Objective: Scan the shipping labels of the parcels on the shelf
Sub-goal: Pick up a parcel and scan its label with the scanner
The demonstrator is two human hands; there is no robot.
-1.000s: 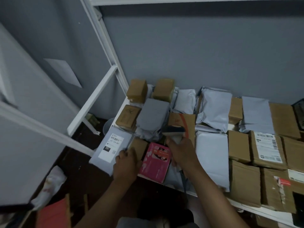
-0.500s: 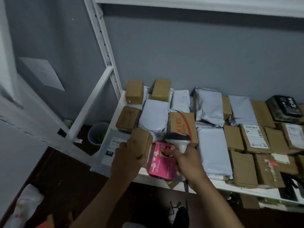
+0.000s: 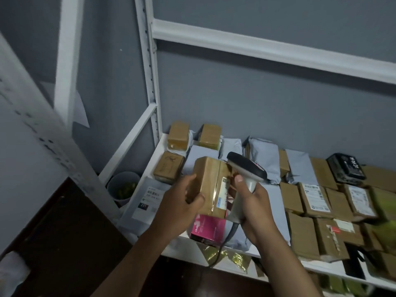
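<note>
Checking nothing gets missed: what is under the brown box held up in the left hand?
Below the brown box in the left hand lies a pink box on the shelf. Its far end is covered.

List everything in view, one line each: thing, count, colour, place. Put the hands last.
held box: one, brown, taped, white label on its right side, lifted above the shelf front
scanner: one, grey with dark head, just right of the held box
pink box: one, pink, shelf front, under the held box
cardboard boxes: many, brown, across the shelf, some labelled
mailers: several, grey-white, among the boxes
black box: one, black, back right
shelf: one, white metal
bin: one, pale, on the floor left of the shelf
left hand: grips the held box
right hand: grips the scanner
</note>
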